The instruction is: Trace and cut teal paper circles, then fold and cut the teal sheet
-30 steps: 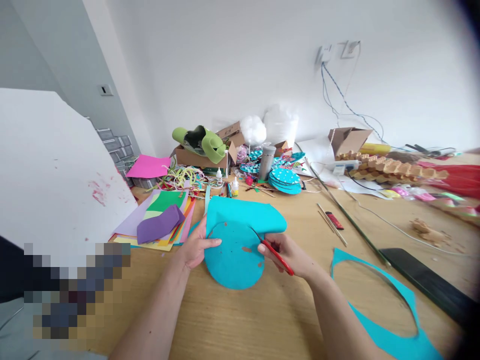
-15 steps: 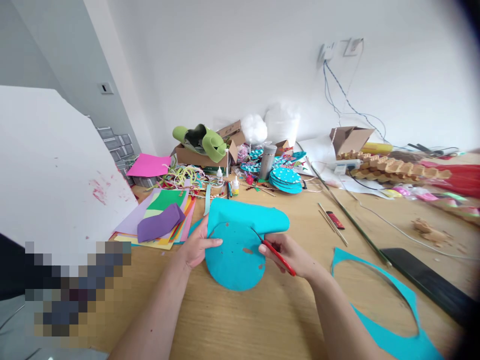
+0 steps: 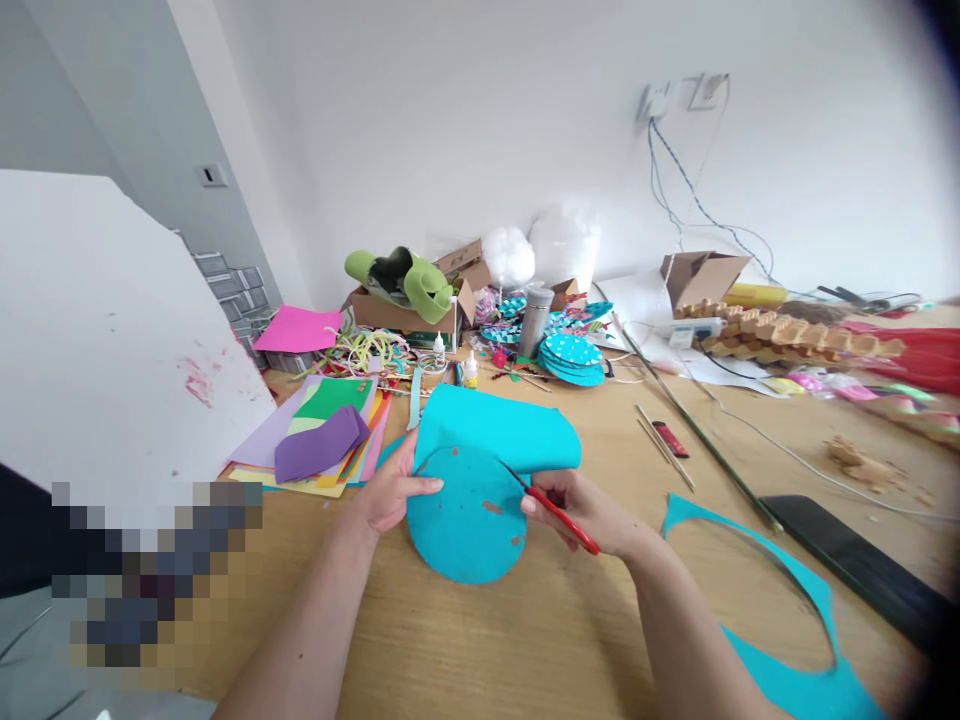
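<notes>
A round blue disc (image 3: 465,530) with small brown marks lies against a larger, curled blue sheet (image 3: 502,425) at the middle of the table. My left hand (image 3: 394,485) pinches their left edge, its thumb on the disc and its other fingers mostly hidden behind. In my right hand (image 3: 574,505) are red-handled scissors (image 3: 562,519), closed in by the fingers. The blades point up and left, at the upper right rim of the disc, where it meets the sheet. A blue offcut (image 3: 817,675) with a large round hole lies at the right.
Coloured sheets (image 3: 322,445) lie at the left, near a white board (image 3: 112,350). Behind are a box (image 3: 405,315), a grey bottle (image 3: 534,325) and stacked blue discs (image 3: 570,362). A long stick (image 3: 697,430) and a black object (image 3: 847,560) lie at the right.
The disc has shifted slightly left. The curled sheet stands a little higher and shows more of its surface. The scissors and my right hand have moved slightly right and down.
</notes>
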`<state>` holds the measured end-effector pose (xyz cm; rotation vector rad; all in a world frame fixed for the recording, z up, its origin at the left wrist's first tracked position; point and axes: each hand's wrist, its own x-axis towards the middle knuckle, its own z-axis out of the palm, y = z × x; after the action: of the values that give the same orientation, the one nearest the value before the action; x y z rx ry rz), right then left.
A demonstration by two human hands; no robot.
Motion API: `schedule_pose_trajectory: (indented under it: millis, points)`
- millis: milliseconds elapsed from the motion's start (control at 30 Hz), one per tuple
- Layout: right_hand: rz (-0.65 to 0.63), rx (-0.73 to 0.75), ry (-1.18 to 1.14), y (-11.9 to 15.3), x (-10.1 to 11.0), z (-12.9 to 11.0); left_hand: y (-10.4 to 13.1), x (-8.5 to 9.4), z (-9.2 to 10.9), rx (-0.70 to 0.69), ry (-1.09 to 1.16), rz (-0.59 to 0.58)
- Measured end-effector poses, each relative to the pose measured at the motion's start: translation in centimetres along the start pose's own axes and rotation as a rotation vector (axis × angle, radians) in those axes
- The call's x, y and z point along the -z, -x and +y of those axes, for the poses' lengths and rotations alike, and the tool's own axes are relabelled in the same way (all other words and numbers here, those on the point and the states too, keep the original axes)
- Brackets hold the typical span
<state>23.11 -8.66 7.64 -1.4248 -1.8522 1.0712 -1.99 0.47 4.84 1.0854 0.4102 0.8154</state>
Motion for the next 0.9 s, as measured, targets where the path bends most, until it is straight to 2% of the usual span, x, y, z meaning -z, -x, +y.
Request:
schedule_pose_trajectory:
  millis: [300,733,900]
  points:
    - [-0.056,-0.005,-0.001,0.18,0.31,-0.2,0.13,0.13,-0.11,0.003,0.001,0.026]
    - [-0.07,0.003,0.017,-0.06,0.13,0.08,0.14,-0.29,-0.07,0.019,0.002,-0.046]
    - [-0.079,0.001,0.02,0.03,0.21,0.23,0.17,-0.18,-0.08,0.023,0.008,-0.038]
